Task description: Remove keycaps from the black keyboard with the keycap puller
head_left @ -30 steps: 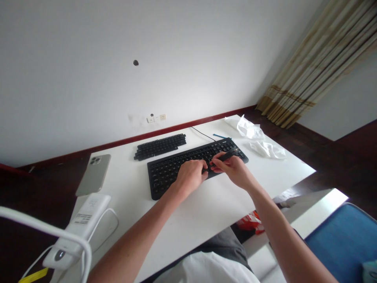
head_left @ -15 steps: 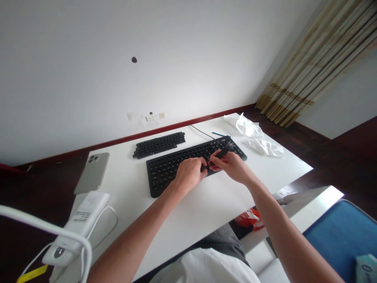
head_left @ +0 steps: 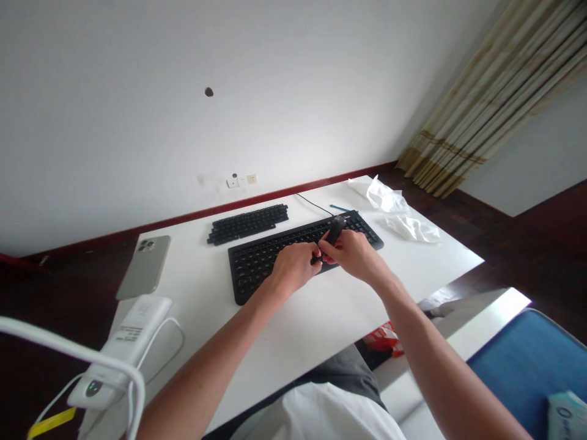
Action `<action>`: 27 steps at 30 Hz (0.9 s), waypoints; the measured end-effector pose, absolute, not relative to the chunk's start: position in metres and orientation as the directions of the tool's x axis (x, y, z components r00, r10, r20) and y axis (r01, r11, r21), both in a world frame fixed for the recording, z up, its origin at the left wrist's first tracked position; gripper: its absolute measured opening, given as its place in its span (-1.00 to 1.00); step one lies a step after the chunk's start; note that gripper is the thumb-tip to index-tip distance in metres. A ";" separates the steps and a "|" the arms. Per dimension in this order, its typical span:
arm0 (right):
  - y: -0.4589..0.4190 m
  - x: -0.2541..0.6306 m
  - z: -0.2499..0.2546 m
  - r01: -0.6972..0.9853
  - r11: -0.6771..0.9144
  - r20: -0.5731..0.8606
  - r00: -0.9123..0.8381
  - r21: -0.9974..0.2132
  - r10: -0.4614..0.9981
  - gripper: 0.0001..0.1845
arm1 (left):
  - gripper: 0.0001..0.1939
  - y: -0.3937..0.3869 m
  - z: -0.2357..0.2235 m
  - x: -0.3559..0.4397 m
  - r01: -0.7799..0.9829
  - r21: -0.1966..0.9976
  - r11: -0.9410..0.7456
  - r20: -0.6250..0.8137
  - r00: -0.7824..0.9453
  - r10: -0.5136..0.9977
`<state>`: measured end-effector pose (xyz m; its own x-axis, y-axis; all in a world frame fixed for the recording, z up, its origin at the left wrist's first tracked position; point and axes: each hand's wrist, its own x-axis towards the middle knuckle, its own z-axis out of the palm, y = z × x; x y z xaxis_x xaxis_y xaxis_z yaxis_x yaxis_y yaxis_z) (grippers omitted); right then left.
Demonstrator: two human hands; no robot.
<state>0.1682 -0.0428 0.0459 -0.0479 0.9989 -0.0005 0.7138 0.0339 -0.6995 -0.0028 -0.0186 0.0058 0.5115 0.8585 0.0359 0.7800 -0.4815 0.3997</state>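
A black keyboard [head_left: 254, 266] lies across the white desk under both hands. My left hand [head_left: 295, 264] is over its front middle, fingers closed on a small black piece [head_left: 315, 259] that looks like a keycap. Right beside it, my right hand [head_left: 351, 253] grips a slim black tool [head_left: 336, 228], its paler end slanting up and away; its exact kind is unclear. The fingertips of both hands almost meet, and the tool's lower end is hidden there. Behind the keyboard, black keycaps [head_left: 248, 222] are laid out in close rows.
A phone [head_left: 145, 264] lies face down at the desk's left, near a white power strip [head_left: 126, 351] with cables. Crumpled clear plastic [head_left: 389, 198] and a thin blue stick [head_left: 343, 208] lie at the back right. A blue seat [head_left: 527, 366] stands to the right.
My right hand has shifted slightly left, closer to my left hand. The black tool has tipped from slanting right to standing steeper.
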 end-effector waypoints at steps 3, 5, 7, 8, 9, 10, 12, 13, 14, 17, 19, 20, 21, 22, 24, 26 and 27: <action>-0.053 0.169 0.039 0.683 0.020 0.031 0.004 -0.730 1.000 -0.78 | -0.83 -0.017 0.001 -0.005 0.763 0.428 -0.485 0.064 0.510 0.858; -0.059 0.169 0.034 0.667 0.026 0.056 0.023 -0.745 0.998 -0.77 | -0.85 -0.017 0.000 -0.006 0.759 0.444 -0.476 0.063 0.503 0.862; -0.066 0.168 0.029 0.653 0.038 0.085 0.041 -0.756 0.996 -0.75 | -0.87 -0.017 0.000 -0.006 0.762 0.451 -0.465 0.057 0.496 0.867; -0.070 0.167 0.026 0.642 0.042 0.101 0.055 -0.765 0.993 -0.74 | -0.88 -0.018 0.000 -0.006 0.763 0.452 -0.463 0.054 0.494 0.868; -0.073 0.166 0.023 0.627 0.046 0.117 0.073 -0.778 0.990 -0.74 | -0.89 -0.018 0.001 -0.006 0.763 0.451 -0.463 0.054 0.495 0.867; -0.077 0.164 0.020 0.609 0.050 0.134 0.093 -0.792 0.987 -0.74 | -0.90 -0.019 0.001 -0.006 0.763 0.448 -0.467 0.056 0.497 0.866; -0.085 0.161 0.015 0.574 0.064 0.171 0.133 -0.816 0.976 -0.73 | -0.91 -0.020 0.003 -0.006 0.758 0.446 -0.476 0.063 0.504 0.861; -0.088 0.160 0.012 0.561 0.076 0.192 0.150 -0.824 0.970 -0.73 | -0.90 -0.021 0.004 -0.006 0.754 0.448 -0.480 0.065 0.508 0.859; -0.092 0.159 0.010 0.551 0.089 0.212 0.163 -0.829 0.964 -0.73 | -0.90 -0.021 0.005 -0.006 0.751 0.451 -0.482 0.067 0.510 0.858; -0.096 0.159 0.006 0.534 0.109 0.244 0.189 -0.839 0.951 -0.71 | -0.89 -0.022 0.007 -0.006 0.750 0.454 -0.481 0.061 0.513 0.856; -0.094 0.161 0.007 0.534 0.095 0.228 0.190 -0.840 0.955 -0.72 | -0.89 -0.022 0.008 -0.005 0.754 0.447 -0.481 0.056 0.513 0.857; -0.091 0.162 0.008 0.539 0.082 0.212 0.184 -0.838 0.960 -0.72 | -0.89 -0.022 0.008 -0.005 0.759 0.441 -0.479 0.053 0.511 0.858; -0.088 0.164 0.010 0.547 0.072 0.196 0.172 -0.834 0.965 -0.73 | -0.89 -0.022 0.008 -0.004 0.765 0.434 -0.476 0.049 0.507 0.860; -0.084 0.166 0.012 0.561 0.064 0.182 0.156 -0.825 0.971 -0.74 | -0.88 -0.022 0.008 -0.004 0.771 0.427 -0.472 0.045 0.503 0.863; -0.076 0.170 0.018 0.604 0.063 0.166 0.116 -0.794 0.979 -0.75 | -0.85 -0.022 0.007 -0.003 0.784 0.415 -0.463 0.031 0.496 0.868; -0.069 0.175 0.023 0.641 0.076 0.177 0.095 -0.764 0.980 -0.75 | -0.85 -0.022 0.007 -0.003 0.789 0.402 -0.464 0.023 0.498 0.867; -0.065 0.179 0.025 0.648 0.081 0.189 0.098 -0.757 0.977 -0.75 | -0.86 -0.022 0.006 -0.003 0.789 0.395 -0.470 0.025 0.503 0.864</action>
<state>0.1790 -0.0647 0.0249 0.0978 0.9772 0.1887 0.6481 0.0814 -0.7572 -0.0031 -0.0217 0.0063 0.5026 0.8642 0.0251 0.7892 -0.4705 0.3947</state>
